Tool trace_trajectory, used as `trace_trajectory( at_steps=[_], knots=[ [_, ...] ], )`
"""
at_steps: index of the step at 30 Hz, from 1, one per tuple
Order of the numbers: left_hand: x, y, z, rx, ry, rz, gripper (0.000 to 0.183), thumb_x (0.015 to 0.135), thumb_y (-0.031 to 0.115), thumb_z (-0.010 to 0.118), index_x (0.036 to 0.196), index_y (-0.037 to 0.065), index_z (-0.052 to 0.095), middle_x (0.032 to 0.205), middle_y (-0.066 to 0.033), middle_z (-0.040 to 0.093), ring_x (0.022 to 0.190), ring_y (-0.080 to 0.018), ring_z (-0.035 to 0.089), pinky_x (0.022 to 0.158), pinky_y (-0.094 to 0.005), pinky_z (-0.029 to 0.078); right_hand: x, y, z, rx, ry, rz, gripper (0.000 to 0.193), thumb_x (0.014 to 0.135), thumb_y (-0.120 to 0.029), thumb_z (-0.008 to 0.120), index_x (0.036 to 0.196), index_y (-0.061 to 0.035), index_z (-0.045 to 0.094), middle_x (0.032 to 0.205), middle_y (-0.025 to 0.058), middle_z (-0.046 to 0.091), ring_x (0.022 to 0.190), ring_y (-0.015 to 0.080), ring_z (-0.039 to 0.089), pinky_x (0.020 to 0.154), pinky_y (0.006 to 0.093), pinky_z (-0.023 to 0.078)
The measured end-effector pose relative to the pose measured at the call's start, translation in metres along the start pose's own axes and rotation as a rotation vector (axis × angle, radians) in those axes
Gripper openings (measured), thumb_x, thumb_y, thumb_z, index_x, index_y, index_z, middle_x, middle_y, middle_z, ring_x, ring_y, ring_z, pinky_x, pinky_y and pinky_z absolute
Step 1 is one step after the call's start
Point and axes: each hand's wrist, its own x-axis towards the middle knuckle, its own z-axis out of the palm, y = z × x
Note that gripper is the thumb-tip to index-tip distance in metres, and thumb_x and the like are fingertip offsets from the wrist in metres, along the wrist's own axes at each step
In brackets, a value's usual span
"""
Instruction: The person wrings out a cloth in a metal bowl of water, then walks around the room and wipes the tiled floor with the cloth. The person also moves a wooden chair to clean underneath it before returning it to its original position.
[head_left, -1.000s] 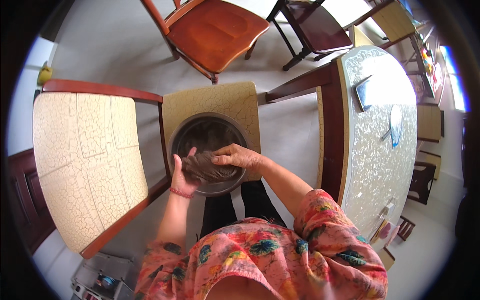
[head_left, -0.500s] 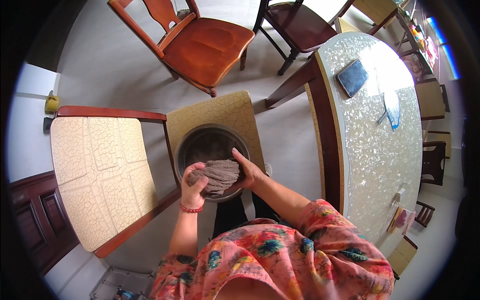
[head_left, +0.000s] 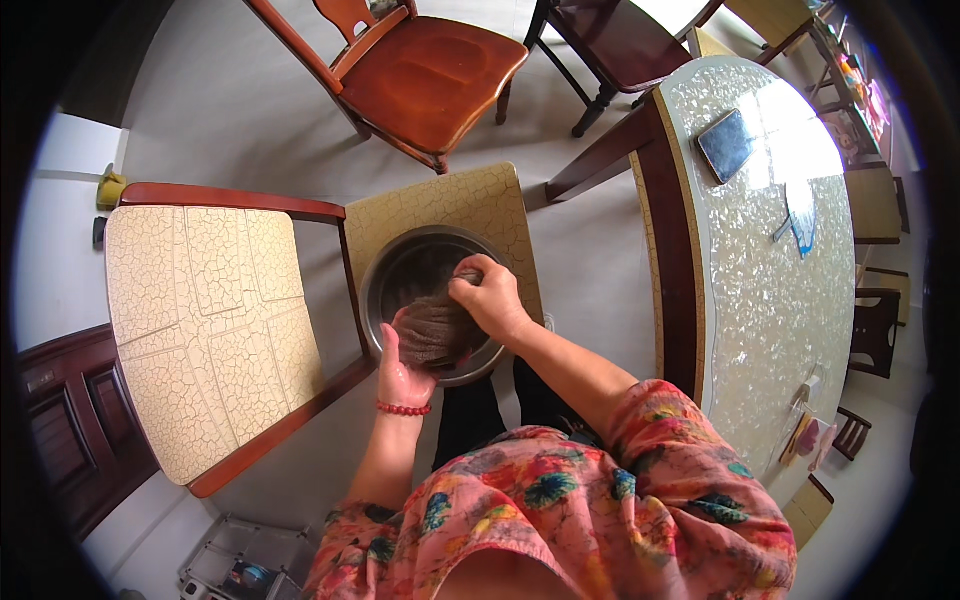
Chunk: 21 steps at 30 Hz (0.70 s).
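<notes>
A wrung-up grey-brown cloth is held over a round metal basin. My left hand cups the cloth from below and the left side, thumb up, with a red bead bracelet at the wrist. At the cloth's far right end, my right hand pinches it with bent fingers. The left fingers are partly hidden behind the cloth. Inside the basin it is dark, and I cannot make out what lies there.
The basin stands on a crackle-patterned chair seat, its backrest to the left. A glass-topped table on the right bears a dark phone-like device and a blue-white fan. Wooden chairs stand at the far side.
My right hand has moved from the cloth's right side to grip its far end. My left hand has turned under the cloth, which now hangs more upright. The view has shifted slightly.
</notes>
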Motion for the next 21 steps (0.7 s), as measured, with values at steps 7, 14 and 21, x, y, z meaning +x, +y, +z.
trace_trajectory(
  at_steps=[7,14,21],
  knots=[
    [0.014,0.019,-0.008,-0.046,0.116,-0.191,0.051,0.089,0.054,0.039,0.117,0.013,0.052,0.117,-0.0081,0.055,0.106,-0.0254,0.053,0.086,-0.0426,0.046,-0.029,-0.047,0.01,-0.381,-0.001,-0.642,0.022,0.061,-0.009,0.066,0.081,-0.0051,0.058,0.085,0.0146,0.055,0.075,0.0333,0.056,0.066,0.0394,0.049],
    [0.02,0.044,0.017,0.148,-0.308,-0.194,0.03,0.094,0.029,0.039,0.098,0.005,0.057,0.096,-0.0072,0.059,0.094,-0.0169,0.055,0.083,-0.0286,0.046,-0.052,-0.066,0.013,-0.574,-0.103,-1.062,0.027,0.055,-0.019,0.065,0.074,-0.0044,0.051,0.078,0.0135,0.045,0.063,0.0246,0.048,0.05,0.0348,0.043],
    [0.04,0.052,-0.012,0.603,-0.398,-0.108,0.016,0.087,0.01,0.048,0.093,0.001,0.059,0.088,-0.0103,0.06,0.083,-0.019,0.058,0.079,-0.0303,0.048,-0.06,-0.067,0.017,-0.652,-0.062,-1.299,0.019,0.058,-0.02,0.058,0.065,-0.0028,0.053,0.069,0.0133,0.043,0.059,0.0236,0.047,0.048,0.0349,0.043]
  ],
)
